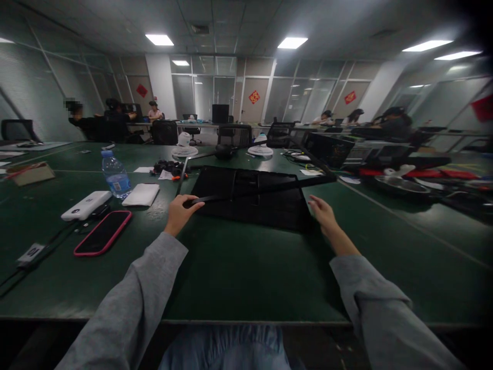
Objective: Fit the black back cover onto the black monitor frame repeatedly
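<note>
Two gray sleeves (pixel 127 293) crossed the green worktop (pixel 246 288). A phone (pixel 102 235) lay on the left. The left hand (pixel 182 213) pinched one corner of a black frame (pixel 318 181) between thumb and fingers. The right hand (pixel 325 218) was loosely spread, just beside the right edge of a flat black sheet (pixel 271 210); I could not tell if it touched. The sheet lay on the worktop, and the frame was held tilted above it. The work looked only part done: the frame was up but not laid flat, and the rest I could not tell. Farther off stood a bottle (pixel 117 177), then two white fans (pixel 185 151).
</note>
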### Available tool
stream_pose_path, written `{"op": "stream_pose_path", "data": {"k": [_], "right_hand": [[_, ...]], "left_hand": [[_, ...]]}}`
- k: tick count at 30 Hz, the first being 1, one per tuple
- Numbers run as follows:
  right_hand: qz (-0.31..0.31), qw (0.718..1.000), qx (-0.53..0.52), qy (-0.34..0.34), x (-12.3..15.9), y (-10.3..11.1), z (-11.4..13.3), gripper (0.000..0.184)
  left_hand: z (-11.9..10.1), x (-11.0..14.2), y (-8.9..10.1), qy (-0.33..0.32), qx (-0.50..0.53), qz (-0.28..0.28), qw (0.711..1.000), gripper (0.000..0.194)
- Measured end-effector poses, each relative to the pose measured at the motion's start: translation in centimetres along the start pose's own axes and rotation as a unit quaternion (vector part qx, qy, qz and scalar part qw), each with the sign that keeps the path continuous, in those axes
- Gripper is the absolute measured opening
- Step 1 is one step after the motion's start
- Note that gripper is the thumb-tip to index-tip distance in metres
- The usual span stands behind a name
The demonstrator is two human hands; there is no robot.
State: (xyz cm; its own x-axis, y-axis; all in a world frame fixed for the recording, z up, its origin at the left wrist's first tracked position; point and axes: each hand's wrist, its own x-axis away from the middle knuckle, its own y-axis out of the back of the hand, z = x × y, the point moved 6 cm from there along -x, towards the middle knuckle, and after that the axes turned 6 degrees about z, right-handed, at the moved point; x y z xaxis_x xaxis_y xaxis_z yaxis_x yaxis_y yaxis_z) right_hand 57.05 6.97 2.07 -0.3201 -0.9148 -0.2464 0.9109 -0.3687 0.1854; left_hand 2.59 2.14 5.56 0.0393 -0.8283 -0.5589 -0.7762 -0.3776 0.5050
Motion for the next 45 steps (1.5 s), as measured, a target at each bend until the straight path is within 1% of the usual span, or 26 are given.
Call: {"op": "stream_pose_path", "data": {"k": [1, 2, 4, 5, 6, 7, 8, 10, 12, 14, 16, 18, 22, 24, 26, 30, 32, 38, 39, 40, 42, 44, 45], "right_hand": [[-0.014, 0.999, -0.03, -0.008, -0.2, 0.5, 0.0, 0.038], [-0.002, 0.996, -0.079, -0.029, -0.4, 0.8, -0.1, 0.044], [0.067, 0.982, -0.166, -0.055, -0.5, 0.7, 0.3, 0.058], [0.099, 0.977, -0.181, -0.056, -0.4, 0.6, 0.6, 0.059], [0.119, 0.976, -0.175, -0.051, -0.2, 0.6, 0.8, 0.054], [0.12, 0.981, -0.148, -0.042, -0.1, 0.5, 0.9, 0.048], [0.107, 0.988, -0.109, -0.031, 0.0, 0.5, 0.8, 0.044], [0.05, 0.998, -0.024, 0.003, 0.2, 0.5, 0.2, 0.048], [-0.013, 0.998, 0.045, 0.047, 0.5, 0.3, -0.5, 0.051], [-0.053, 0.988, 0.11, 0.093, 1.0, -0.1, -0.9, 0.05], [-0.069, 0.974, 0.174, 0.126, 1.7, -0.6, -1.1, 0.048], [-0.075, 0.96, 0.228, 0.142, 2.4, -0.9, -1.0, 0.046], [-0.101, 0.938, 0.308, 0.126, 3.4, -0.9, -0.8, 0.044], [-0.112, 0.933, 0.324, 0.11, 3.6, -0.8, -0.9, 0.046], [-0.109, 0.934, 0.326, 0.095, 3.6, -0.8, -1.1, 0.047], [-0.064, 0.947, 0.312, 0.045, 2.9, -1.0, -2.3, 0.047], [-0.054, 0.953, 0.297, 0.032, 2.5, -0.8, -2.8, 0.047], [-0.063, 0.961, 0.269, 0.011, 1.4, 0.2, -3.6, 0.045], [-0.062, 0.961, 0.269, 0.009, 1.3, 0.3, -3.7, 0.044], [-0.06, 0.962, 0.267, 0.009, 1.2, 0.3, -3.8, 0.043], [-0.059, 0.964, 0.258, 0.012, 1.1, 0.3, -3.9, 0.042], [-0.057, 0.966, 0.251, 0.016, 1.1, 0.3, -3.9, 0.042], [-0.056, 0.966, 0.25, 0.014, 1.1, 0.3, -3.9, 0.042]], "left_hand": [[-0.3, 0.1, -0.1, -0.013, -0.013, 0.004, 1.0, 0.034], [-0.6, 0.1, -0.3, -0.023, -0.028, 0.009, 0.999, 0.033], [-1.1, 0.2, -0.8, -0.038, -0.061, 0.022, 0.997, 0.029], [-1.3, 0.3, -1.0, -0.043, -0.077, 0.028, 0.996, 0.028], [-1.4, 0.3, -1.2, -0.049, -0.093, 0.033, 0.994, 0.027], [-1.5, 0.4, -1.4, -0.054, -0.106, 0.037, 0.992, 0.027], [-1.5, 0.4, -1.6, -0.058, -0.116, 0.041, 0.991, 0.027], [-1.1, 0.3, -1.9, -0.061, -0.127, 0.054, 0.989, 0.028], [-0.3, 0.3, -2.4, -0.058, -0.127, 0.078, 0.987, 0.028], [0.6, 0.2, -2.9, -0.047, -0.126, 0.106, 0.985, 0.028], [1.4, 0.1, -3.3, -0.03, -0.133, 0.123, 0.983, 0.027], [1.9, 0.0, -3.6, -0.018, -0.153, 0.13, 0.979, 0.026], [1.8, 0.1, -4.3, -0.024, -0.193, 0.157, 0.968, 0.027], [1.6, 0.2, -4.5, -0.028, -0.204, 0.175, 0.963, 0.029], [1.5, 0.2, -4.6, -0.025, -0.216, 0.183, 0.959, 0.031], [1.5, 0.3, -4.6, -0.025, -0.233, 0.182, 0.955, 0.034], [1.4, 0.3, -4.6, -0.032, -0.228, 0.183, 0.956, 0.036], [0.2, 0.9, -4.5, -0.068, -0.206, 0.218, 0.952, 0.046], [0.1, 1.0, -4.3, -0.068, -0.207, 0.211, 0.953, 0.048], [0.0, 0.9, -4.0, -0.064, -0.209, 0.191, 0.957, 0.048], [0.5, 0.6, -2.9, -0.042, -0.213, 0.122, 0.969, 0.042], [1.7, 0.3, -1.8, 0.005, -0.211, 0.04, 0.977, 0.04], [2.7, 0.2, -1.4, 0.04, -0.205, 0.017, 0.978, 0.044]]}}
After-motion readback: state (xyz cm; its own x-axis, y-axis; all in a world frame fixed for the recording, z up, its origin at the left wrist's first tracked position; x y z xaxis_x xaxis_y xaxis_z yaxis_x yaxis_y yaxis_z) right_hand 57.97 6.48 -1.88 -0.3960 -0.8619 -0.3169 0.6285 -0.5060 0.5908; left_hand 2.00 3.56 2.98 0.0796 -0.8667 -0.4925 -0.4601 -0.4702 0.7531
